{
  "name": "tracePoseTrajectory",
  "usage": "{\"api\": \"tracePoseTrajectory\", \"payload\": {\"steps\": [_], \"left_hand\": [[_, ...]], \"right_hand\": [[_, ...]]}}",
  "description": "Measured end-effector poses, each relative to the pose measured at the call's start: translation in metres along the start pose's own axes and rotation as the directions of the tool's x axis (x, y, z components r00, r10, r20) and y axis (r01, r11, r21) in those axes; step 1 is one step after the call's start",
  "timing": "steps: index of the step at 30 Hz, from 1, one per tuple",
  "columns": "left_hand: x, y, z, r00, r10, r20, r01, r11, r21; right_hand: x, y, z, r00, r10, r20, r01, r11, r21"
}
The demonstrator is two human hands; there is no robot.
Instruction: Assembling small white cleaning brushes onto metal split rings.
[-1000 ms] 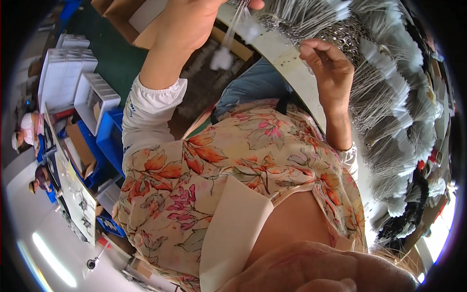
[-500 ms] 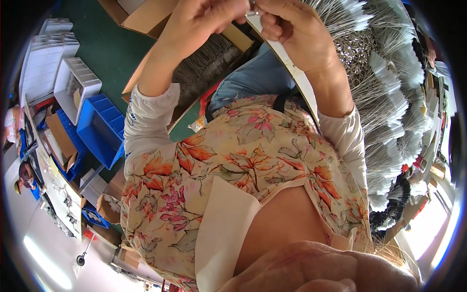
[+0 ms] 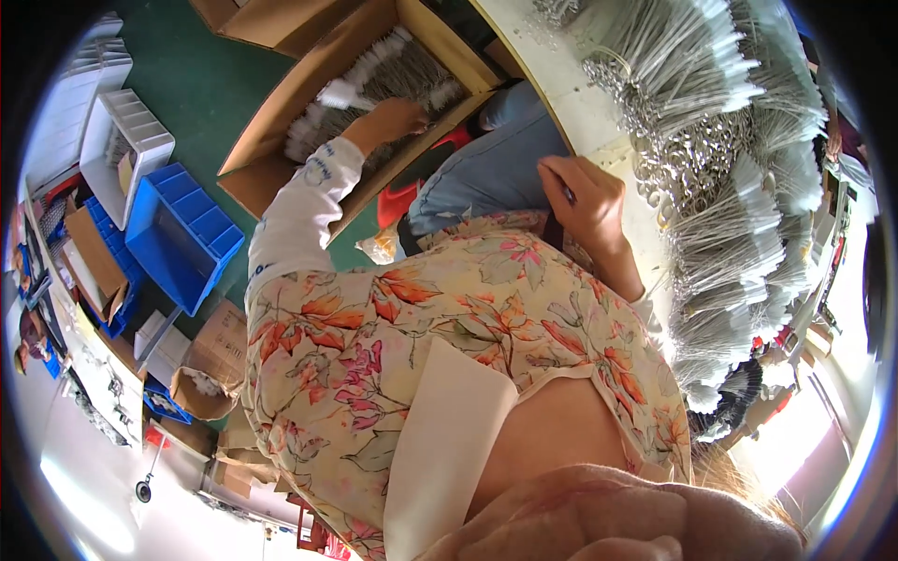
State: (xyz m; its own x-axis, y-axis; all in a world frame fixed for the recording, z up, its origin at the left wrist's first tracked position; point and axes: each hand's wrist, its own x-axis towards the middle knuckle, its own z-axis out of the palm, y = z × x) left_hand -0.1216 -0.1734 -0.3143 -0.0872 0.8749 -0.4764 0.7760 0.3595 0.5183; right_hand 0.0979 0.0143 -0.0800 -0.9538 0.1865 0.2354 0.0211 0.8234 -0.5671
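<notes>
The left hand point(image 3: 393, 120) reached down into an open cardboard box point(image 3: 271, 126) that stood on the green floor at the far left of the view. It rested on the grey bundles of thin wires with white tags point(image 3: 393, 79) that filled the box, fingers curled down among them; whether it was gripping a bundle could not be told. One white-tagged bundle point(image 3: 341, 93) lay just to the left of the hand, on top of the others.

The right hand point(image 3: 580, 201) was at the near edge of the white worktable point(image 3: 580, 103), on the right side. Its fingers were loosely curled and it rested against the table's rim, above the lap in blue jeans; nothing could be seen in its grasp.

On the table to the right lay many more bundles of the same tagged wires point(image 3: 720, 187), fanned out in rows from far to near, with a heap of small metal rings point(image 3: 683, 164) between them and the right hand.

To the left of the cardboard box stood a blue plastic bin point(image 3: 178, 234) and, farther left, a white plastic tray point(image 3: 126, 140). Nearer, at the left, a small brown carton point(image 3: 210, 360) sat on the floor. The person wore a floral top point(image 3: 412, 355) with white sleeves.
</notes>
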Motion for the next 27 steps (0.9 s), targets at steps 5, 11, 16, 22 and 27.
{"api": "tracePoseTrajectory", "payload": {"steps": [5,11,16,22,27], "left_hand": [[0.066,-0.050,-0.016,0.916,0.230,-0.328,-0.147,0.954,0.261],[0.081,-0.081,0.071,0.959,-0.098,-0.265,0.057,0.986,-0.160],[0.074,-0.076,0.098,0.944,-0.294,-0.150,0.226,0.908,-0.354],[0.100,-0.097,0.106,0.795,-0.475,-0.377,0.348,0.867,-0.357],[0.120,-0.122,0.141,0.790,-0.443,-0.423,0.314,0.886,-0.340]], "right_hand": [[0.002,-0.003,0.002,0.999,-0.031,-0.036,0.027,0.996,-0.089],[0.001,-0.010,0.004,0.999,-0.029,-0.025,0.026,0.991,-0.131],[0.000,-0.030,-0.002,0.999,-0.029,0.019,0.032,0.972,-0.235],[0.003,-0.043,0.008,0.998,-0.014,-0.056,-0.007,0.930,-0.367],[0.033,-0.043,0.022,1.000,-0.017,0.012,0.020,0.906,-0.422]]}}
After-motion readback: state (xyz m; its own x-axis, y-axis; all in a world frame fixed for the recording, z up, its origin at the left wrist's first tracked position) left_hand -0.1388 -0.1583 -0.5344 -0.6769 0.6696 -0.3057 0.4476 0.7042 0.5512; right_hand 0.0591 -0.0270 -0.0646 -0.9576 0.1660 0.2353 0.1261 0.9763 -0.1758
